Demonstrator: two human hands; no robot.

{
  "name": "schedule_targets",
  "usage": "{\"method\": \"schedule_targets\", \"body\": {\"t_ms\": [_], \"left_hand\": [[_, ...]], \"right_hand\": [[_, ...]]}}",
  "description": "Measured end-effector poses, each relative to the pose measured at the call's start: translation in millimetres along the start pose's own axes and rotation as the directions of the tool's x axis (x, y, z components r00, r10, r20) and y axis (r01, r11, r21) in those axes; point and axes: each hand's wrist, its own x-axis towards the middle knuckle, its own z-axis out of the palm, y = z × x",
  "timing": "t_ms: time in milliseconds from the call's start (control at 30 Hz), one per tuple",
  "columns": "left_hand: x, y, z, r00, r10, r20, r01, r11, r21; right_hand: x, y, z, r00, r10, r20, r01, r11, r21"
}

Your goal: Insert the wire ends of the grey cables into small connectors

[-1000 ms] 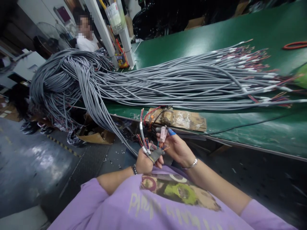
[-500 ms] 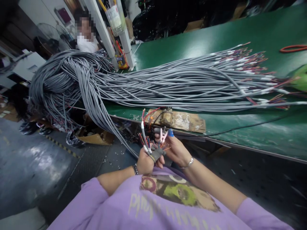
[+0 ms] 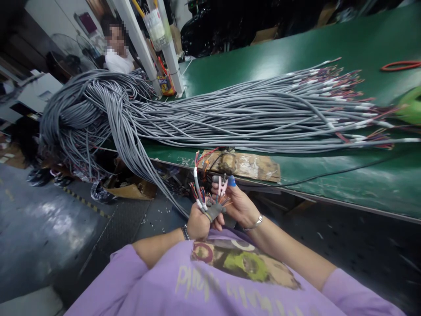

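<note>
My left hand (image 3: 197, 222) is closed around the ends of grey cables (image 3: 196, 184), whose coloured wire tips stick up between my hands. A grey finger cot covers its thumb. My right hand (image 3: 237, 202) is closed on a small pink clip (image 3: 221, 186), pinched at the fingertips, which wear grey and blue cots. The clip sits right over the stripped coloured wires. Both hands hover just below the near edge of the green table (image 3: 329, 171).
A big bundle of grey cables (image 3: 230, 114) lies across the table and hangs in loops (image 3: 82, 118) off its left end. A worn board (image 3: 245, 163) sits at the table edge. A person in white (image 3: 116, 55) is behind at far left. An orange ring (image 3: 399, 66) lies far right.
The pink clip in my right hand has turned from flat-on to jaws pointing up and has come lower, closer to the wire ends. My left hand has held still.
</note>
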Motion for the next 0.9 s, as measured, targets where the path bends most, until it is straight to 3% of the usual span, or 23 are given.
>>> {"method": "schedule_targets", "body": {"t_ms": [200,333,500,667,833,900], "left_hand": [[-1,2,-0.1,1.000,0.016,-0.014,-0.015,1.000,0.016],[-2,2,-1.5,0.999,0.052,0.000,-0.052,0.999,0.014],[-6,1,-4.1,0.997,0.069,0.047,-0.069,0.997,0.017],[-7,0,-7.2,0.995,0.099,0.024,-0.100,0.992,0.081],[-4,-2,-5.9,0.993,0.117,0.004,-0.117,0.988,0.097],[-3,-2,-4.4,0.993,0.122,-0.001,-0.121,0.989,0.088]], "right_hand": [[0,1,0,1.000,-0.006,0.015,0.006,1.000,0.001],[-3,-1,2,0.995,0.044,0.089,-0.048,0.998,0.035],[-8,-5,2,0.991,0.098,0.096,-0.104,0.992,0.068],[-11,-7,4,0.999,0.019,0.026,-0.020,0.999,0.038],[-13,-6,7,0.998,0.015,0.058,-0.012,0.999,-0.051],[-12,-3,7,0.999,-0.048,0.013,0.049,0.995,-0.088]]}}
